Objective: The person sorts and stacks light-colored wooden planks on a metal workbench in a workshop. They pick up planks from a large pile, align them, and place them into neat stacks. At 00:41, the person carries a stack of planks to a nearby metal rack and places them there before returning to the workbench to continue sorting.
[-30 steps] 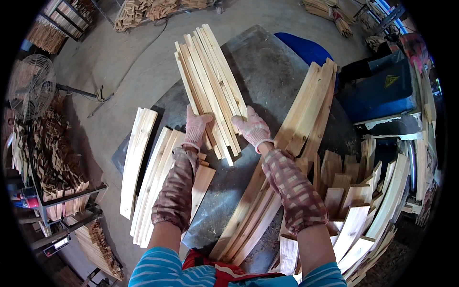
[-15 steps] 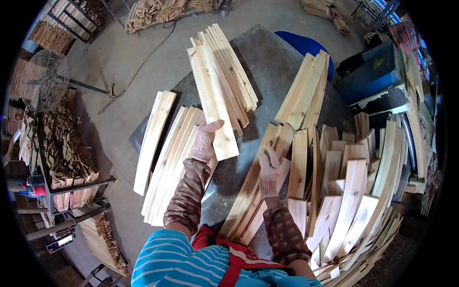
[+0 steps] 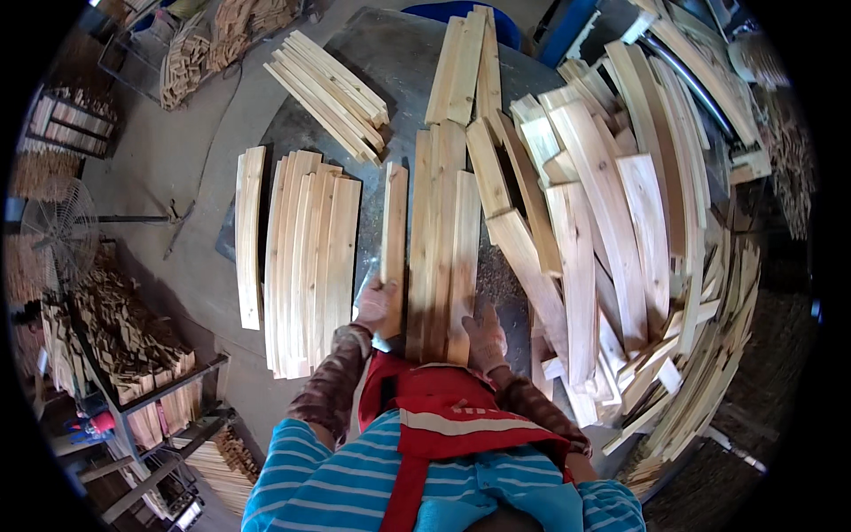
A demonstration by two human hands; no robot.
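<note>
Head view, clock taken from the centre of the picture. I read the left hand (image 3: 374, 306) just off centre at 8 o'clock, in a pale knitted glove, pinching the lower end of a narrow board (image 3: 395, 222) with the thumb over its face. That board lies close to the centre, running from 12 toward 6, over a dark tabletop (image 3: 390, 71).

The right hand (image 3: 485, 337), gloved too, sits at 5 o'clock with its fingers loosely apart, beside the lower end of a pale board (image 3: 464, 257). The glove is slightly blurred here; it seems to meet the board's edge, but I cannot tell whether it grips.

Between the narrow board and the pale one I note long brown boards (image 3: 425, 239), side by side. At 9 o'clock: a row of light planks (image 3: 310, 266), then, a little apart and farther out, a single plank (image 3: 251, 239). At 11: a slanted bundle of slats (image 3: 328, 93). At 12: more boards (image 3: 456, 66), a blue rounded object (image 3: 461, 11) beyond them. From 2 to 4: a jumbled pile of boards (image 3: 612, 239). Far out at 9: a wire-caged fan (image 3: 58, 222). At 6: a red apron (image 3: 443, 390) over a blue striped shirt (image 3: 337, 470).
</note>
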